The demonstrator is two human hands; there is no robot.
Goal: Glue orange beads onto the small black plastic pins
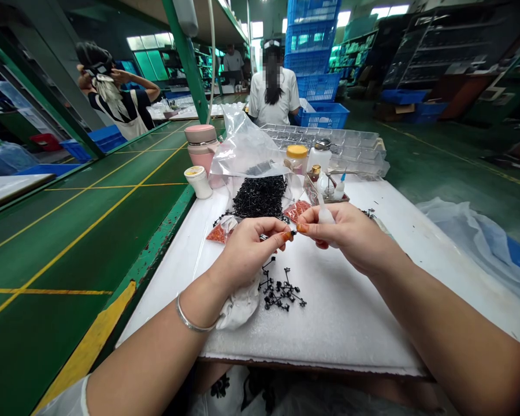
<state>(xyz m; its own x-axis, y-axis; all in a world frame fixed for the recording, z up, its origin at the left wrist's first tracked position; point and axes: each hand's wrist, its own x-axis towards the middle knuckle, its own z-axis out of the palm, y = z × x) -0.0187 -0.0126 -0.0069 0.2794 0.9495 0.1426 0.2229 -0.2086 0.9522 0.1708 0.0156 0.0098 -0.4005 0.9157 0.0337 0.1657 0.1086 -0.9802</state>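
Note:
My left hand [260, 242] pinches a small black plastic part [293, 232] between thumb and forefinger. Close by on the right, the stained thumb and forefinger of my right hand [342, 231] are pressed together; whether they grip something tiny is hidden. A white squeeze bottle [326, 215] is tucked in my right hand, its nozzle upward. Below my hands lies a loose scatter of black plastic parts [281, 294] on the white board [338, 323]. Crumpled white cloth [240, 306] rests under my left wrist.
Behind my hands are a heap of black parts [260, 196] in a clear bag [247, 144], bags of orange pieces [217, 233], a pink flask [200, 144], a white tub [198, 181], bottles and clear compartment trays [355, 147]. A green conveyor [82, 231] runs left. People sit beyond.

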